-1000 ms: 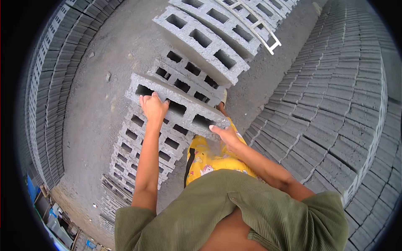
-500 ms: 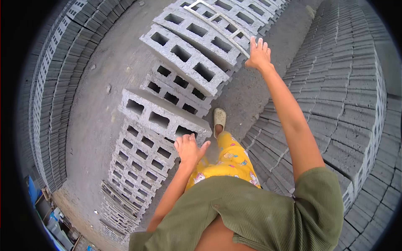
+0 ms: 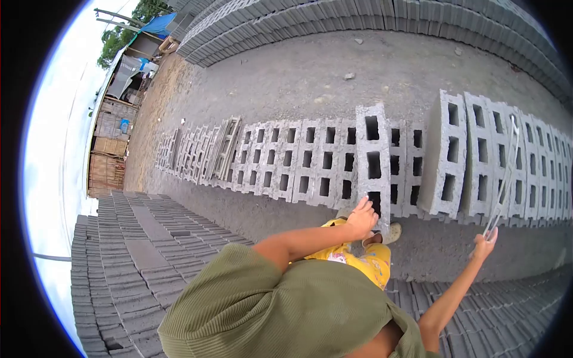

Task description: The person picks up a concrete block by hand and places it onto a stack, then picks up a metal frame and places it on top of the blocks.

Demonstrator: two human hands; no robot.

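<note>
My left hand (image 3: 362,218) has its fingers curled over the near end of a grey hollow concrete block (image 3: 371,160). That block stands raised above the row of blocks around it, with its holes facing up. Farther right, my right hand (image 3: 483,243) grips the near end of a thin, pale, ladder-like frame (image 3: 507,170). The frame lies across the tops of the blocks on the right. Between my hands, another raised hollow block (image 3: 443,156) leans beside its neighbours.
Stacked blocks (image 3: 137,250) fill the lower left, and a long block wall (image 3: 334,18) curves along the top. More frames (image 3: 222,149) rest on the row's far left. My shoe (image 3: 392,233) is beside the row. A shed (image 3: 110,128) stands at upper left.
My view has swung left, bringing the shed and sky in. My left hand has closed on the block's near end. My right hand has gone from open fingers to gripping the frame.
</note>
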